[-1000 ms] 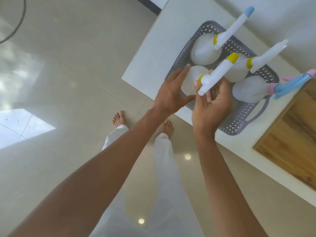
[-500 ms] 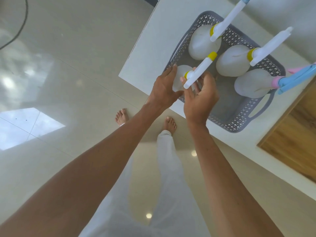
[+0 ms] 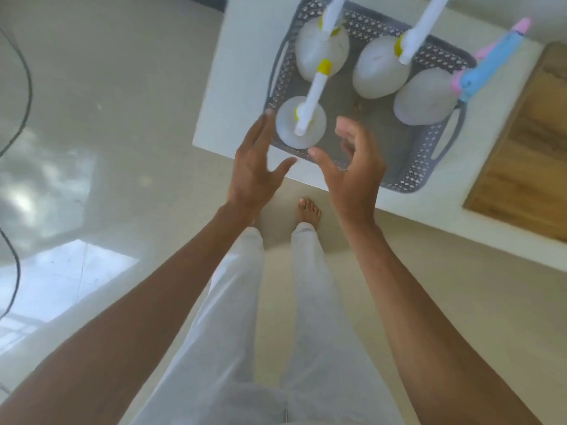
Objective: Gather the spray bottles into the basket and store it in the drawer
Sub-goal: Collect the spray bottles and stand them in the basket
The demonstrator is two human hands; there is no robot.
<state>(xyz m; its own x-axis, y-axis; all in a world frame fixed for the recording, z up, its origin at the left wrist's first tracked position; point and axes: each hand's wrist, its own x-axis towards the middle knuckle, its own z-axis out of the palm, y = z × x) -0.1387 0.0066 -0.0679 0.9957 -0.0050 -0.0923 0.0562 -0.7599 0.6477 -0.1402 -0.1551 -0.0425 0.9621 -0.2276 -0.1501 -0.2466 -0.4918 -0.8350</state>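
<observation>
A grey perforated basket (image 3: 423, 167) sits on the white counter (image 3: 233, 75). Several translucent spray bottles stand in it. The nearest one (image 3: 288, 127), with a white and yellow head, stands upright in the near left corner. Two more white-headed bottles (image 3: 322, 53) (image 3: 377, 72) stand behind it, and one with a blue and pink head (image 3: 426, 96) stands at the right. My left hand (image 3: 254, 167) is open just left of the nearest bottle. My right hand (image 3: 349, 170) is open just right of it. Neither hand holds anything.
The counter's near edge runs under my hands, and the basket corner reaches almost to it. A wooden surface (image 3: 527, 161) lies to the right of the basket. A black cable (image 3: 18, 124) trails over the glossy tiled floor at the left. My bare foot (image 3: 308, 211) is below the counter edge.
Both hands set the white and yellow bottle down in the basket's near left corner, let go and opened. The bottle now stands on its own between them.
</observation>
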